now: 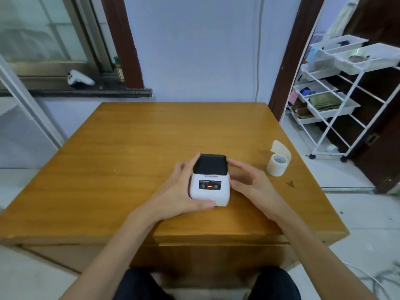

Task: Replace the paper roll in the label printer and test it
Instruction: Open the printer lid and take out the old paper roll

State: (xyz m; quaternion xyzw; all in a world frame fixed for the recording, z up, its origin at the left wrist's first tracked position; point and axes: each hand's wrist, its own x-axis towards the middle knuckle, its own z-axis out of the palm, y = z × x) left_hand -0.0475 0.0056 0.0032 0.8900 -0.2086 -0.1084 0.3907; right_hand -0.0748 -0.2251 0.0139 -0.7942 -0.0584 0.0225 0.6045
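A small white label printer point(209, 187) with a black lid sits on the wooden table point(129, 152), its lid closed and a red light showing on its front panel. My left hand point(179, 189) grips its left side, thumb under the front corner. My right hand point(249, 180) rests against its right side, fingers reaching the lid's edge. A white paper roll point(276, 164) with a loose curled end stands on the table to the right of the printer, apart from both hands.
A white wire shelf cart point(337, 100) with trays stands at the right beyond the table. A window sill at the back left holds a white game controller point(80, 78). The table's near edge is just in front of my knees.
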